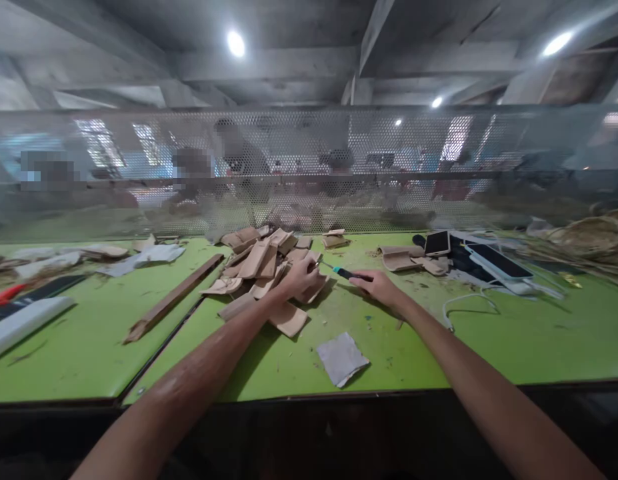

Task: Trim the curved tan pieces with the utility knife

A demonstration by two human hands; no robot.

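Observation:
My right hand (376, 287) is closed round the handle of a screwdriver (345, 273), black with a teal band. Its thin metal shaft points left, toward the fingers of my left hand (299, 277). Those fingers are pinched together at the right side of a heap of curved, pale-brown wooden pieces (259, 259). Whatever they grip is too small or too hidden to name. One wooden piece (289, 319) lies flat on the green table just below my left wrist. A folded grey-white paper square (341, 359) rests nearer the front edge.
Left of the heap lies a long wooden strip (173, 300). A phone (499, 260), a white cable (445, 308) and a dark-screened device (437, 243) are on the right. Behind the green table (553, 340) stands a perforated metal screen (299, 200), with people beyond it.

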